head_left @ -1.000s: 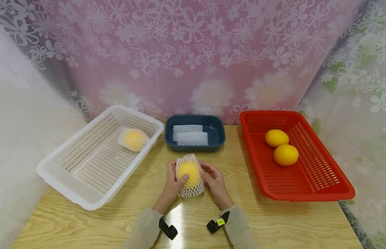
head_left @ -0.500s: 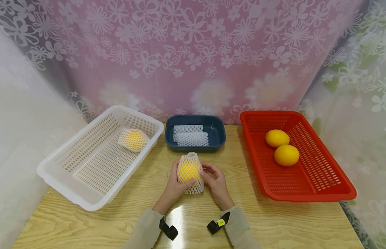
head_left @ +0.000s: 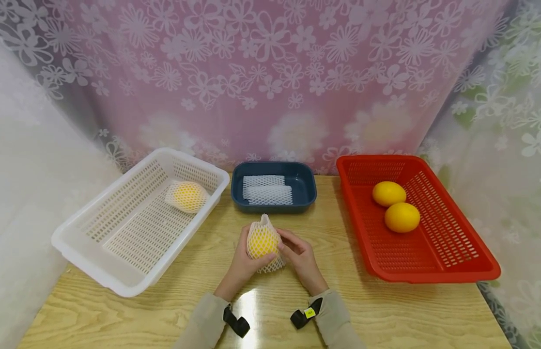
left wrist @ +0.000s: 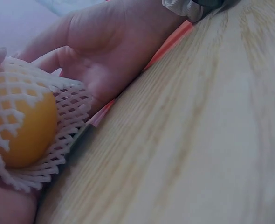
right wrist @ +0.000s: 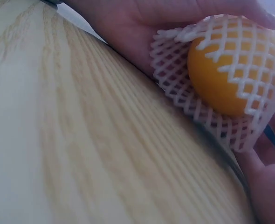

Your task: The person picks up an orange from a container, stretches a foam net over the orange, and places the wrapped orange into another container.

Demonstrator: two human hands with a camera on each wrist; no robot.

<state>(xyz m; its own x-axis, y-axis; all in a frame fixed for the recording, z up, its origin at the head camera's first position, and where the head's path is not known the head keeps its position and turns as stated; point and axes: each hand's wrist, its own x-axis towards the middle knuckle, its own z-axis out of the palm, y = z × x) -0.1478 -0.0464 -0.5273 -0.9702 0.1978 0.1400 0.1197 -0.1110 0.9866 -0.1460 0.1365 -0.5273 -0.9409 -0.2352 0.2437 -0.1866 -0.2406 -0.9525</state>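
In the head view, both hands hold a yellow oval fruit [head_left: 262,245] in a white foam net sleeve [head_left: 276,264] at mid-table. My left hand [head_left: 245,259] cups its left side, thumb across the front. My right hand [head_left: 303,258] pinches the right side of the net with thumb and fingers. The net's far end narrows to a peak. Its near end gapes in the right wrist view, where bare fruit [right wrist: 214,86] shows beneath the loose net edge [right wrist: 172,77]. The left wrist view also shows this bare side [left wrist: 37,135]. The left fingers behind the fruit are hidden.
Left stands a white basket [head_left: 98,271] with one netted fruit [head_left: 188,196]. A dark blue tray [head_left: 304,186] behind the hands bears foam net sleeves [head_left: 270,195]. On the right, a red basket [head_left: 366,242] holds two bare yellow fruits [head_left: 402,217]. A floral curtain [head_left: 270,97] hangs behind.
My left hand and its thumb have shifted right around the netted fruit. The net's far end has gone from wide to a narrow peak. The right hand stays nearly in place.
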